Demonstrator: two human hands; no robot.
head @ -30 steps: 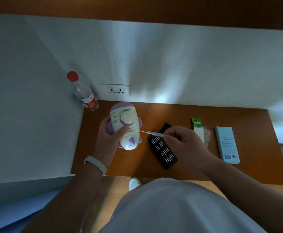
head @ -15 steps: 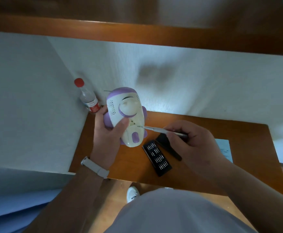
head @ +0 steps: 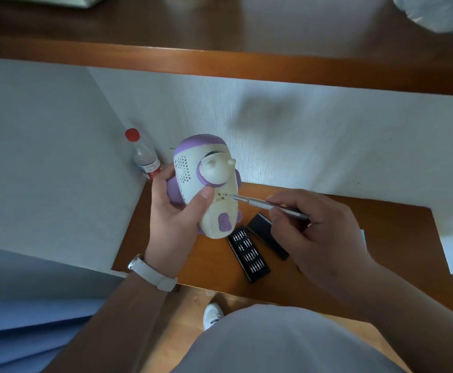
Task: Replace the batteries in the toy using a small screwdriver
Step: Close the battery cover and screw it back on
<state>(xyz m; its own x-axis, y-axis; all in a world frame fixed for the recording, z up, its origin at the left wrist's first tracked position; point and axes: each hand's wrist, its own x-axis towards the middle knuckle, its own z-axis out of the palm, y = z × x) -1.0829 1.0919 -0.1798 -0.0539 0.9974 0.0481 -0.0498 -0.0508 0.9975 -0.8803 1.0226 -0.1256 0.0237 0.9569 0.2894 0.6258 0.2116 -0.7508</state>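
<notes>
My left hand (head: 175, 211) grips a cream and purple toy (head: 206, 181), held up above the small wooden table (head: 381, 238) with its back side facing me. My right hand (head: 317, 232) pinches a thin silver screwdriver (head: 263, 204). Its tip rests at a small screw hole in the toy's back, just right of my left thumb. Below the toy an open black case of screwdriver bits (head: 248, 253) lies on the table, its black lid (head: 268, 235) beside it, partly behind my right hand.
A clear plastic bottle with a red cap (head: 143, 156) stands in the table's far left corner against the white wall. A wooden shelf edge (head: 220, 63) runs overhead. The pale box at the table's right (head: 363, 235) is mostly hidden by my right hand.
I have raised the toy and brought it closer. The screwdriver tip moved left from beside the toy onto its screw hole. The view tilted up, hiding the battery pack and most of the box.
</notes>
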